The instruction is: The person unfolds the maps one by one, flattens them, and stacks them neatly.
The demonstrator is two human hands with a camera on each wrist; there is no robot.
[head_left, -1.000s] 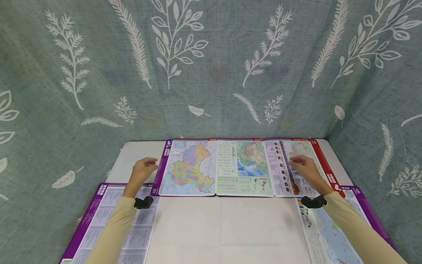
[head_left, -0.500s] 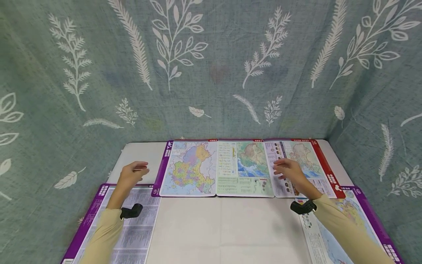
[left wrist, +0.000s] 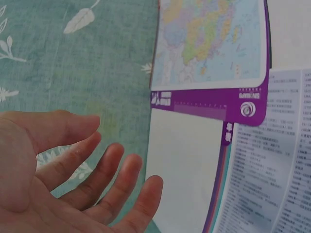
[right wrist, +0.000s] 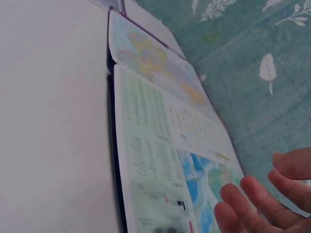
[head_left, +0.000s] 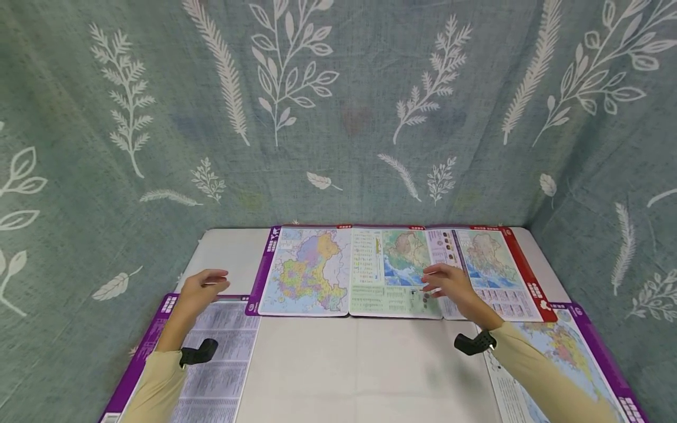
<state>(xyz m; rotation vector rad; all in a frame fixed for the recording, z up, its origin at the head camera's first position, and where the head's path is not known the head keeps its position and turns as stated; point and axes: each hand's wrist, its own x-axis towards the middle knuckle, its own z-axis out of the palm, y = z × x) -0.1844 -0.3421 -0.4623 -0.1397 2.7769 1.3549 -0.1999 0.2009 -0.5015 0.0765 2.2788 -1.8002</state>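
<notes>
A row of joined map panels lies unfolded along the back of the white table. Its left panel (head_left: 304,270) has a purple edge, the middle panel (head_left: 367,294) is pale green, and the right panel (head_left: 489,258) ends in a red strip. My right hand (head_left: 449,288) hovers over the seam between the middle and right panels, fingers loosely bent and holding nothing. Left of the purple edge, my left hand (head_left: 195,294) is raised with relaxed fingers. In the left wrist view its palm and spread fingers (left wrist: 133,170) show nothing held.
A purple-edged text sheet (head_left: 217,376) lies at the front left, partly beneath the left forearm. Another purple-edged map sheet (head_left: 576,352) lies at the front right under the right forearm. A green leaf-patterned cloth (head_left: 349,164) hangs behind and beside the white table (head_left: 359,370).
My right hand has moved left from the right panel toward the middle one, uncovering the small map there. My left hand has drawn away to the left and slightly nearer. The panels stay put.
</notes>
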